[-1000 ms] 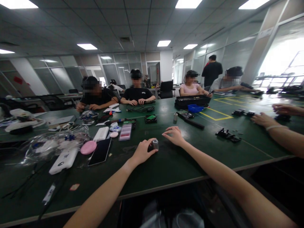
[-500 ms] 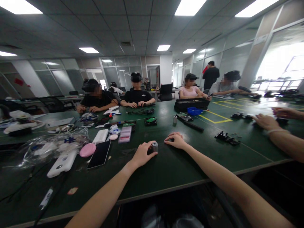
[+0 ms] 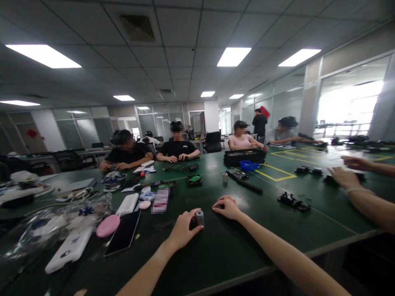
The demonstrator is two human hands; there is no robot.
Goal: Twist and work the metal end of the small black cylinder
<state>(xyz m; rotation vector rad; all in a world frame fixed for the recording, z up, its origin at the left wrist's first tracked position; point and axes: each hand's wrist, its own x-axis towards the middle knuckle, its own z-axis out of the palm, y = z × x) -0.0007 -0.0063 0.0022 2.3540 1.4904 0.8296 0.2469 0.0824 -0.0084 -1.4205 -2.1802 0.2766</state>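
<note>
A small silver metal cylinder (image 3: pixel 200 218) stands upright on the green table (image 3: pixel 247 250), with a round hub on its top face. Fingers and thumb of my left hand (image 3: pixel 184 228) curl around its left and near sides, gripping it. To the right, my right hand (image 3: pixel 228 207) rests on the tabletop with its fingers loosely bent and a gap between thumb and forefinger; nothing shows in it. A second, similar cylinder (image 3: pixel 225 178) stands farther back, beyond my right hand.
Left of me lie a dark phone (image 3: pixel 122 233), a pink disc (image 3: pixel 108 226), a white device (image 3: pixel 69 248) and plastic bags. A green circuit board (image 3: pixel 194 180), a blue tray (image 3: pixel 249 165) and black parts (image 3: pixel 293 201) lie farther off. A co-worker's hands (image 3: pixel 344 176) work at right; others sit opposite.
The view has tilted upward, so the table and hands appear lower. My left hand stays around the cylinder, and my right hand keeps its place on the table.
</note>
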